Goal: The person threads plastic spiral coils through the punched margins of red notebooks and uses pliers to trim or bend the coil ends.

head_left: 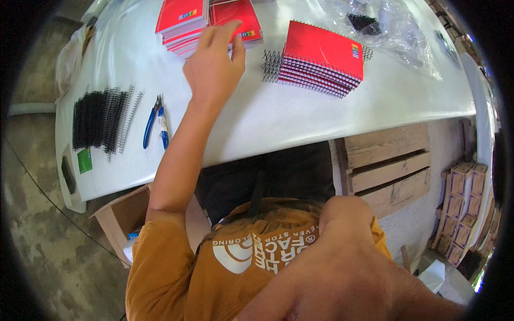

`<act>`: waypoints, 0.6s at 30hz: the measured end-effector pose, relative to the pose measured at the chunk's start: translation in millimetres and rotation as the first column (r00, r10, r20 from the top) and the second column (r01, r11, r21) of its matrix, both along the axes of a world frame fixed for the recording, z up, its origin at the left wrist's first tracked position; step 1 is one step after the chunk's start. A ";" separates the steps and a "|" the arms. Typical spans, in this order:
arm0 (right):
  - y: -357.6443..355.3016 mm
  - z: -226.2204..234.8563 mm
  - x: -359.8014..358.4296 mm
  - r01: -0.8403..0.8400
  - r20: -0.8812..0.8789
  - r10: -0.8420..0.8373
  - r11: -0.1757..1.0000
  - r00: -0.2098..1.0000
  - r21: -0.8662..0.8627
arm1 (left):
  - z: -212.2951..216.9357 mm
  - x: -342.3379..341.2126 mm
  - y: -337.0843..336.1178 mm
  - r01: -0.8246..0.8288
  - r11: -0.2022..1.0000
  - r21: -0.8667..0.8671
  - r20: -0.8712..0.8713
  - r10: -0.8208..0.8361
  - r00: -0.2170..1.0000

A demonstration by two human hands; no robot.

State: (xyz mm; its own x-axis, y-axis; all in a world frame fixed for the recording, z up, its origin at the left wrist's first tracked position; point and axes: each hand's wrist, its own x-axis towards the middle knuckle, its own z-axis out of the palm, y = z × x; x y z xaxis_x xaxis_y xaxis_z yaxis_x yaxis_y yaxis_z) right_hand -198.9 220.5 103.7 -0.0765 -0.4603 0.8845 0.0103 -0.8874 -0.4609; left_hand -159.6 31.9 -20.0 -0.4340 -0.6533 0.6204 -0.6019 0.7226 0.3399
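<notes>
My left hand (214,67) reaches to the far side of the table, its fingers apart over a stack of red-covered notebooks (243,13). Beside it, on the left, stands another stack of red notebooks (174,18). My right hand (348,278) is raised very close to the camera; its fingers are out of sight. To the right of my left hand sits a stack of spiral-bound red notebooks (321,51), with loose coil ends sticking out at its sides. Blue-handled cutting pliers (155,123) lie to the left of my forearm, next to a bundle of black spiral coils (101,120).
The table (257,123) has a shiny whitish cover. Clear plastic bagging (399,37) with black coils (363,23) lies at the far right. A green card (84,160) is near the left edge. Wooden slats (388,158) and stacked bricks (463,208) stand right of the table.
</notes>
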 end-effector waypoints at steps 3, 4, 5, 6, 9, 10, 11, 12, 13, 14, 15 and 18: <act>-4.7 1.3 2.9 0.001 -0.021 -0.001 1.000 1.000 0.011 | 26.8 14.9 -15.1 -0.094 0.990 -0.107 -0.119 0.081 0.990; -5.7 0.3 4.1 0.000 -0.030 0.000 1.000 1.000 0.011 | 35.1 23.5 -24.8 -0.150 0.978 -0.144 -0.132 0.132 0.982; -7.3 0.6 5.7 -0.002 -0.037 0.002 1.000 0.999 0.014 | 43.2 28.9 -31.8 -0.171 0.975 -0.144 -0.035 0.167 0.985; -9.2 1.5 6.5 -0.003 -0.051 0.004 1.000 0.999 0.017 | 50.9 35.2 -38.2 -0.193 0.970 -0.147 0.063 0.204 0.977; -16.9 2.1 14.0 0.010 -0.092 -0.007 0.999 0.996 0.032 | 44.8 57.3 -60.4 -0.173 0.983 -0.065 0.205 0.183 0.961; -20.5 2.3 16.0 0.029 -0.119 -0.024 0.999 0.993 0.038 | 43.3 61.8 -63.8 -0.151 0.985 -0.079 0.198 0.164 0.966; -26.6 1.8 17.8 0.049 -0.148 -0.043 0.998 0.988 0.041 | 42.8 66.2 -66.7 -0.129 0.987 -0.093 0.191 0.145 0.971; -32.4 0.7 18.8 0.083 -0.184 -0.072 0.995 0.980 0.052 | 44.3 69.9 -65.4 -0.096 0.991 -0.088 0.182 0.111 0.977; -38.9 -2.0 20.2 0.121 -0.227 -0.105 0.991 0.968 0.061 | 47.6 76.7 -58.7 -0.071 0.994 -0.081 0.177 0.084 0.981; -45.8 -3.8 21.1 0.163 -0.279 -0.137 0.984 0.950 0.070 | 48.8 83.9 -50.5 -0.046 0.996 -0.074 0.170 0.058 0.984; -49.9 -1.7 20.1 0.260 -0.355 -0.215 0.962 0.910 0.082 | 50.4 83.7 -40.6 0.040 0.998 -0.051 0.141 -0.032 0.989; -87.7 -25.2 16.8 0.500 -0.573 -0.374 0.863 0.730 0.074 | 53.5 114.3 -16.5 0.160 0.987 0.012 0.150 -0.160 0.976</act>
State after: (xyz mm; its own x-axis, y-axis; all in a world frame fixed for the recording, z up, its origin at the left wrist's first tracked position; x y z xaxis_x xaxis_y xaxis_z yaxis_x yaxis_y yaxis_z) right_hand -182.2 132.8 78.5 0.1265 -0.6694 0.7321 -0.6513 -0.6127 -0.4477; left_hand -45.3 15.4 33.5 -0.6206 -0.5682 0.5404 -0.5228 0.8135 0.2549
